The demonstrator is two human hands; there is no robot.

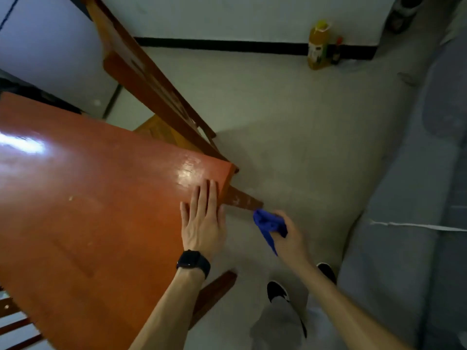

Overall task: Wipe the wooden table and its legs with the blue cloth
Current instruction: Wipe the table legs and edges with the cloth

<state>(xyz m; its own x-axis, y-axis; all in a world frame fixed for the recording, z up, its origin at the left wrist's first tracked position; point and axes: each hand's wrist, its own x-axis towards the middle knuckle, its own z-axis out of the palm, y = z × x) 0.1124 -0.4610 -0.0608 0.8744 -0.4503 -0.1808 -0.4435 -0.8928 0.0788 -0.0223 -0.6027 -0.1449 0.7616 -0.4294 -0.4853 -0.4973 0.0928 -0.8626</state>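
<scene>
The glossy reddish-brown wooden table [88,198] fills the left half of the view. My left hand [203,221] lies flat with straight fingers on the tabletop near its right corner; a black watch is on that wrist. One table leg [242,199] slants down from that corner toward the floor. My right hand [288,236] grips the bunched blue cloth [269,224], whose upper end touches the lower tip of that leg. A second table leg [214,291] shows below my left forearm.
A wooden chair [151,79] stands tilted against the table's far edge. A yellow bottle [319,45] and a small dark bottle [336,51] stand by the far wall. A grey sofa [417,198] runs along the right. My feet in dark shoes [276,290] are on the pale floor.
</scene>
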